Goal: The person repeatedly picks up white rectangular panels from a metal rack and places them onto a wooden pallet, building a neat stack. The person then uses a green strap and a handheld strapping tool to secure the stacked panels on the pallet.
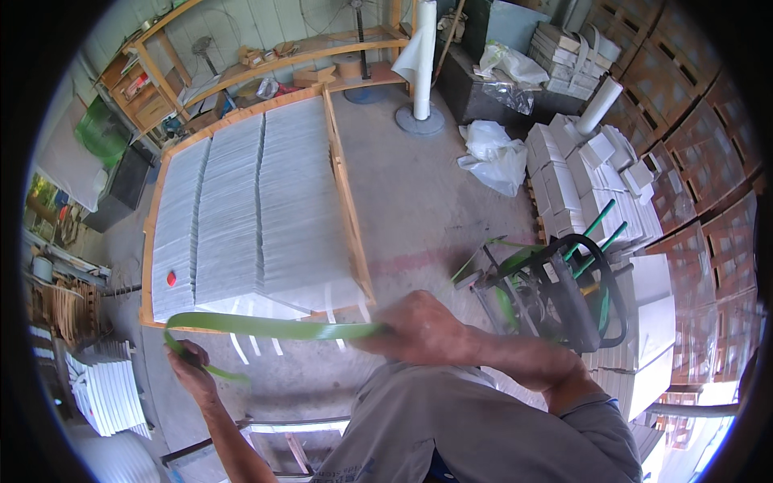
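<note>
A green strapping band (274, 326) stretches between my two hands across the near side of the wood-framed load. My left hand (190, 370) is closed around the band on the left, where it bends down and a short tail sticks out. My right hand (423, 326), smeared by motion, is closed on the band's other end near the middle. Beyond them stands a stack of pale grey sheets (229, 201) in three rows, edged with wooden boards (348, 193). A small red object (171, 278) rests on its near left part. Several white strips (239, 348) hang at its near edge.
A wheeled strapping cart (523, 290) with green band stands at right, beside stacked white boxes (564, 177) and brown cartons (684, 105). A white film roll (423, 64) stands upright at the back near a plastic bag (493, 157). A wooden workbench (298, 50) lines the wall.
</note>
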Motion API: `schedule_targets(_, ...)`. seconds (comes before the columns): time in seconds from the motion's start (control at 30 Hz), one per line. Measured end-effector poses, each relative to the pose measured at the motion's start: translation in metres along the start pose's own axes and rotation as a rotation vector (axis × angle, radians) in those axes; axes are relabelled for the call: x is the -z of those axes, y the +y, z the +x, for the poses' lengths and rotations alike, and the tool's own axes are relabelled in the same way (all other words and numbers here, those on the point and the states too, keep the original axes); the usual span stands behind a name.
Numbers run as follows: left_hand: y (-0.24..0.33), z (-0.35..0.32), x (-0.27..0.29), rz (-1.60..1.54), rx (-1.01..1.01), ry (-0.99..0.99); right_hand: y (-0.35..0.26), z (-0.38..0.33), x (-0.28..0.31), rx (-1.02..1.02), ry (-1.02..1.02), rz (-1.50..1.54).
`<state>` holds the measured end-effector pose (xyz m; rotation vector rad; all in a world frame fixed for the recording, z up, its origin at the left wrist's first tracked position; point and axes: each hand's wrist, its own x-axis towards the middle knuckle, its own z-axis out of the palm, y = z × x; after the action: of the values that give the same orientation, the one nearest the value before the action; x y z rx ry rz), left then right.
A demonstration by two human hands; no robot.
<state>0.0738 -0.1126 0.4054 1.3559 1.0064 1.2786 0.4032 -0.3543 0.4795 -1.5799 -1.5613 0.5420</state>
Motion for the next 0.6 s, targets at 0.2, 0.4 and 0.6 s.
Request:
schedule_targets(0.2,0.009,0.006,-0.002,0.039,-0.146,-0.074,0.008,0.034,0.017,-0.239,-0.041,0.209)
schedule_targets(0.4,-0.029,-0.027,-0.009,0.358,0.042,-0.185,0.083,0.021,0.026,-0.342,0.238,0.271)
schedule_targets(0.6,-0.069,-0.059,-0.011,0.73,-0.119,-0.547,0.127,-0.024,0.019,-0.473,0.315,0.066)
